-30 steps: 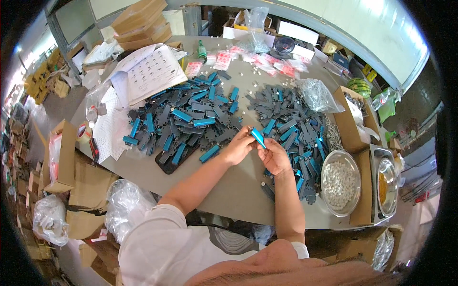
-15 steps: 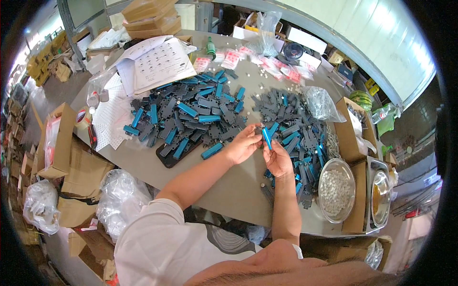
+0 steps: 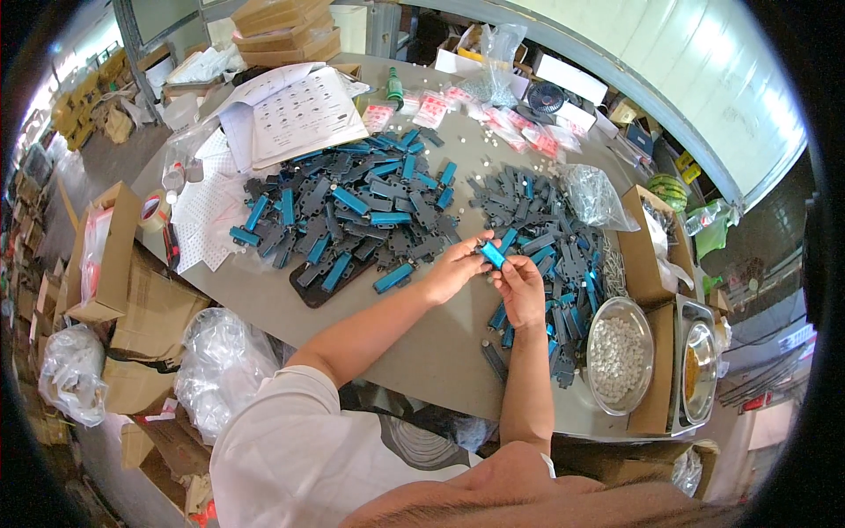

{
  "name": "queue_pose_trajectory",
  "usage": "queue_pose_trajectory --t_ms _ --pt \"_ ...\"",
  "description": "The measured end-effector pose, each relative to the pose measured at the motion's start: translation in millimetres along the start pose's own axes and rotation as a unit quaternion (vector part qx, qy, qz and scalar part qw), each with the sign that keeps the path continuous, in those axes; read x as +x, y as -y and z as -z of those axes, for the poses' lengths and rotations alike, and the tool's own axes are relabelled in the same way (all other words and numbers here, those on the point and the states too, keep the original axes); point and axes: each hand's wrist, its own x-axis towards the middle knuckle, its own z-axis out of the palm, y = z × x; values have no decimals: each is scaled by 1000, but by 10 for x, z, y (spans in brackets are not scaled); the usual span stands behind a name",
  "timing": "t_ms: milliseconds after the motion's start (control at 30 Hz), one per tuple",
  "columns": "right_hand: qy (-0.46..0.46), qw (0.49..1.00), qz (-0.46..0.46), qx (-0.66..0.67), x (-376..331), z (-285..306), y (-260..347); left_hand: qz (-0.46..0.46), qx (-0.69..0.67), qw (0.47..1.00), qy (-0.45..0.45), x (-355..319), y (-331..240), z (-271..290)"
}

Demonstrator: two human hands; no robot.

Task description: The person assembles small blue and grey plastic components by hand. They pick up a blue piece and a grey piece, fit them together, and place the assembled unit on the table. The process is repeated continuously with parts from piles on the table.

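Note:
Between my two hands is a small blue-and-black plastic part, its blue face turned up. My left hand pinches its left end, and the fingers of my right hand close on its right end. To the left spreads a heap of similar blue and black parts, some lying on a dark tray. A second heap, mostly dark grey parts, lies beyond and beside my right hand. What sits inside the held part is too small to tell.
On the right stand a metal bowl of small white pieces, a second metal container and a cardboard box. Open paper sheets, a green bottle and red-white packets lie farther back. Left is a tape roll.
The held part has turned so that its blue face shows broader and lies more level. My fingers have shifted slightly around it. The heaps look unchanged.

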Motion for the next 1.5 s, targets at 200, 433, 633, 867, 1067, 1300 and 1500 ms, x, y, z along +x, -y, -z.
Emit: queue_pose_trajectory --t_ms 200,433,633,867,1067,1300,1500 --pt "-63 989 59 -124 -19 -121 -71 16 28 999 -3 -47 -140 -139" --pt "-12 980 1 -199 -86 -185 103 -42 -19 999 10 10 -112 -36" --pt "47 975 -8 -219 -72 -44 115 -30 -114 991 62 0 -177 -55" --pt "-80 840 184 -504 -88 -201 5 -39 -149 987 44 6 -136 -73" --pt "-83 832 162 -524 -57 -183 19 -32 50 996 -73 -17 -256 -94" --pt "-127 665 174 -715 257 -63 -28 -246 687 622 -283 57 -916 392" --pt "-152 610 58 -775 608 -229 -12 -172 813 530 -169 241 -734 289"
